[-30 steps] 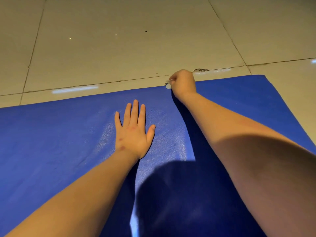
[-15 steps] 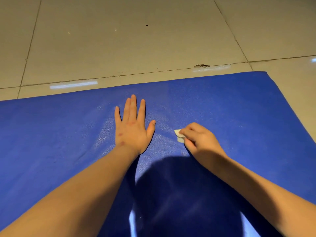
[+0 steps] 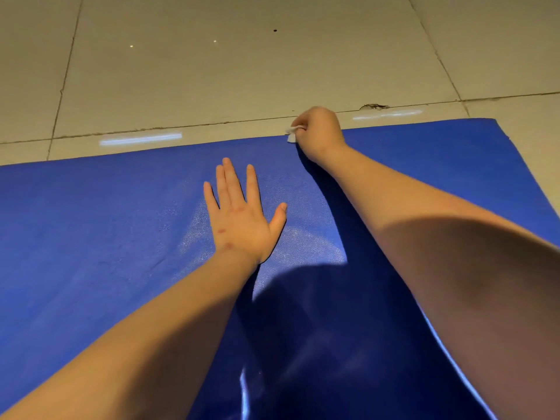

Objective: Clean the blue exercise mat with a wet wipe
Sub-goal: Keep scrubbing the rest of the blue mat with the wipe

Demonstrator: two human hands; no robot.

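The blue exercise mat lies flat on the floor and fills the lower part of the view. My left hand rests flat on the mat near its middle, fingers straight and spread. My right hand is stretched out to the mat's far edge, fingers curled round a small crumpled white wet wipe. Only a bit of the wipe shows at the left of the fist, touching the mat's edge. A damp sheen shows on the mat beside my left hand.
Beige floor tiles with dark grout lines lie beyond the mat. A cracked, dirty spot in the grout sits just past the far edge. The mat's far right corner is in view. My shadow darkens the near mat.
My right hand, holding the wipe, has swept from the mat's middle beside my left hand back out to the far edge. My left hand has stayed pressed flat.
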